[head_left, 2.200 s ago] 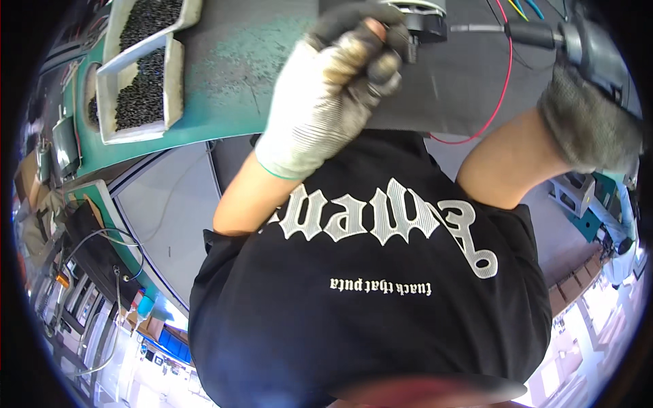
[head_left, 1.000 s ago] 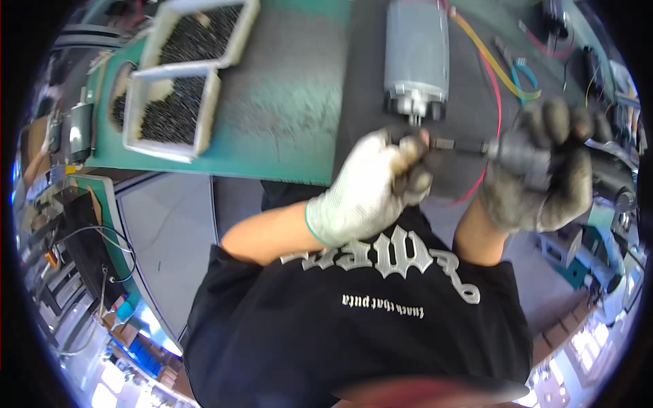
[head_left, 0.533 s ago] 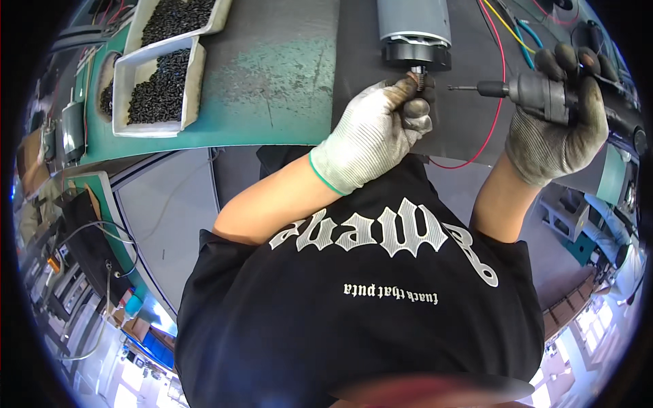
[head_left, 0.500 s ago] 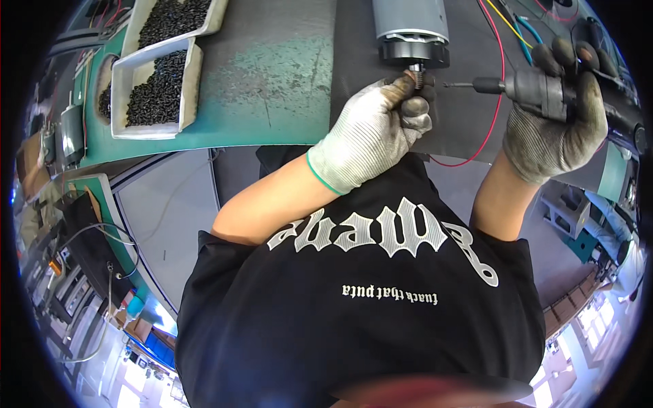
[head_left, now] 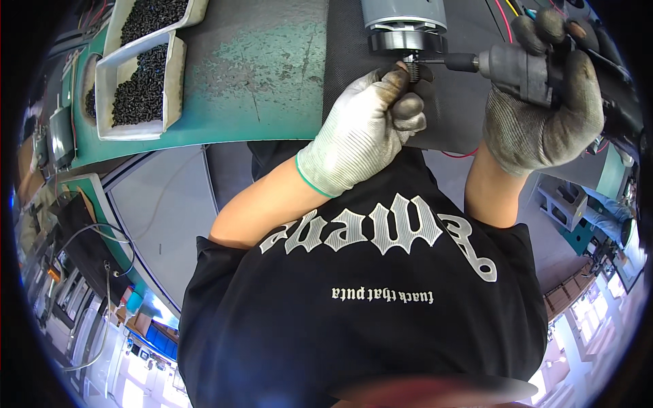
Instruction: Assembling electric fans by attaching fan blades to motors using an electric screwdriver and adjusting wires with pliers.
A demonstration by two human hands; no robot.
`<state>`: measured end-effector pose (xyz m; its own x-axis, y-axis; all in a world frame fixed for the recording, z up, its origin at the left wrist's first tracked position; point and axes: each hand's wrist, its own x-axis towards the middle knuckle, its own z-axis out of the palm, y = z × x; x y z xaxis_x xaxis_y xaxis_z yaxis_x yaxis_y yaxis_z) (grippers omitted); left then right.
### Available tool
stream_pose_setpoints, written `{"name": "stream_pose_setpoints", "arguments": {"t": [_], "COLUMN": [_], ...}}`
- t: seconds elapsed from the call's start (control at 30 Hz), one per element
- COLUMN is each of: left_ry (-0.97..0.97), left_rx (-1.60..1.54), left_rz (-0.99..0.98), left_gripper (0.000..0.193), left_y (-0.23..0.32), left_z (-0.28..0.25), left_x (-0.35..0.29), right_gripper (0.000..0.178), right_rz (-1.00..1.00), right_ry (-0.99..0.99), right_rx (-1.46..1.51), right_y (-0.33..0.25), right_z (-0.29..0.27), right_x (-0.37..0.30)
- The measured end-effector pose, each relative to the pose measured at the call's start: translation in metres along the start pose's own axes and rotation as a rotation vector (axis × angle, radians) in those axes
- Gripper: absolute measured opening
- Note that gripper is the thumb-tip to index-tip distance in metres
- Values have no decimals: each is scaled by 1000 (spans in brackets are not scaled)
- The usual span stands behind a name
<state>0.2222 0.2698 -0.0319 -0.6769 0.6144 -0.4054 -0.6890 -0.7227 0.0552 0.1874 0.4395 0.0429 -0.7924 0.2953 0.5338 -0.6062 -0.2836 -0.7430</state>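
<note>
A grey cylindrical motor (head_left: 404, 15) with a black end ring lies at the top middle, its short ridged shaft (head_left: 413, 71) pointing toward me. My gloved left hand (head_left: 360, 132) pinches that shaft between darkened thumb and fingers. In my gloved right hand (head_left: 544, 126) is a dark power screwdriver (head_left: 513, 71), held level and pointing left. Its thin bit reaches across to the shaft, just under the black ring. Whether the tip sits in a screw there, I cannot tell. My right fingers wrap over the tool's body.
Two white bins, a nearer one (head_left: 175, 92) and a farther one (head_left: 198, 12), hold many small black screw-like parts on the worn green table (head_left: 265, 75). A dark mat (head_left: 340, 75) lies under the motor. Red and yellow wires run at the upper right.
My right hand has brought the screwdriver left, so its bit now meets the shaft instead of hanging apart from it. My left hand keeps its pinch; the whole view has shifted slightly.
</note>
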Motion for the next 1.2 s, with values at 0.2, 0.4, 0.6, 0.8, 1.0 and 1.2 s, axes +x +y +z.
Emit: {"name": "stream_pose_setpoints", "arguments": {"t": [0.2,0.4,0.6,0.8,1.0,1.2], "left_ry": [294,-45,167,287,274,263], "left_rx": [772,88,516,701,717,725], "left_rz": [135,18,127,221,200,297], "left_gripper": [21,19,17,21,21,19], "left_y": [-6,-9,-18,-22,-20,-20], "left_z": [21,7,12,22,23,24], "left_x": [8,15,17,14,15,15], "right_gripper": [29,29,27,25,26,29], "right_rz": [72,121,262,354,182,-217], "right_ry": [50,80,24,-17,-94,-251], "right_rx": [87,132,236,294,-198,-1007], "right_y": [0,-10,-10,-7,0,3], "right_z": [-19,-32,-22,-24,-37,-33], "right_x": [-2,0,2,2,-15,-21]}}
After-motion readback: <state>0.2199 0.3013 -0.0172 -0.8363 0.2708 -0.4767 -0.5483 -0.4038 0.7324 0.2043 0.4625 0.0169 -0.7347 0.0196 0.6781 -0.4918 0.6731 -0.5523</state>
